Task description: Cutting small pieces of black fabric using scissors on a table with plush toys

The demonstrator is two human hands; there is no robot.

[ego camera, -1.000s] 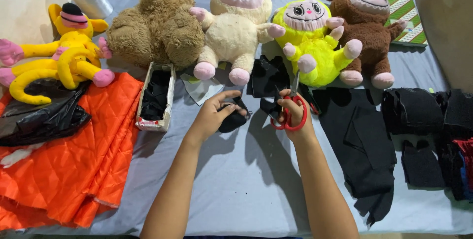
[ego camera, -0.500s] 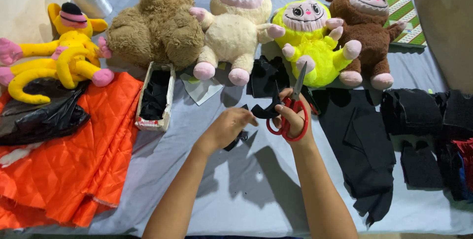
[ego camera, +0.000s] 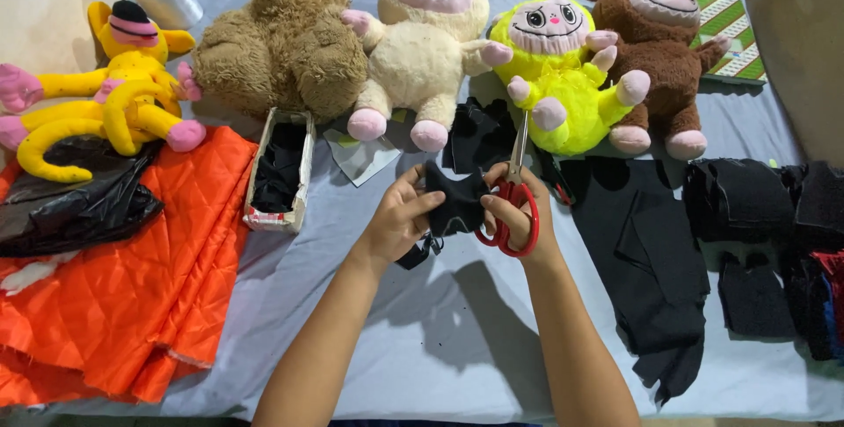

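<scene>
Item: small black fabric piece (ego camera: 455,200), held up just above the grey-covered counter (ego camera: 422,339), in front of the row of plush toys. By its look it is light, soft and limp, probably a thin felt or fleece; it should sag wherever unsupported and is best taken by pinching an edge, keeping it taut between both hands. Appearance: matte black, irregular outline with a notched upper edge; a dark strip hangs below it toward the counter. Left hand (ego camera: 397,220): grip clenched on the piece's left edge, thumb and fingers pinching. Right hand (ego camera: 517,209): fingers through the loops of red-handled scissors (ego camera: 512,203), blades pointing up and away, seemingly closed; its fingertips also touch the piece's right edge. Nearby: more black fabric (ego camera: 655,260) laid flat to the right, folded black stacks (ego camera: 747,203) beyond it, a narrow cardboard box (ego camera: 280,172) holding black scraps to the left, quilted orange fabric (ego camera: 123,277) at far left, yellow-green plush (ego camera: 563,75) just behind the scissors.
</scene>
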